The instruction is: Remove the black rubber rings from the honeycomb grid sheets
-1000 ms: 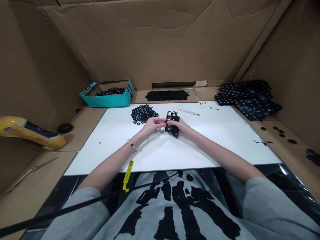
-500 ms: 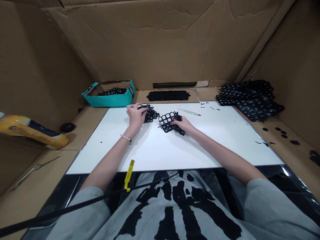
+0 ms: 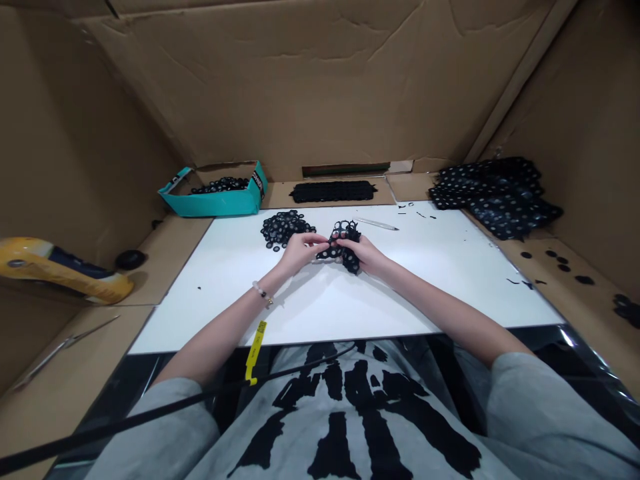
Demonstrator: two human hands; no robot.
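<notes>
My right hand (image 3: 369, 253) grips a black sheet with round holes (image 3: 351, 257), bunched up below its fingers, with open rings showing along its top. At the sheet's left edge, the thumb and fingers of my left hand (image 3: 301, 251) are pinched together; whatever is between the tips is too small to make out. Just behind my left hand lies a pile of small black rings (image 3: 285, 228) on the white board (image 3: 210, 307).
A teal box (image 3: 215, 204) of black rings stands back left, beside a folded black strip (image 3: 333, 191). A white pen (image 3: 377, 224) lies behind my right hand. Black perforated sheets (image 3: 495, 197) are heaped back right. At left are a yellow bottle (image 3: 65, 267) and tweezers (image 3: 67, 343).
My left hand has moved from the ring pile right and toward me, to the sheet's edge, its fingers now pinched. The sheet in my right hand is more bunched.
</notes>
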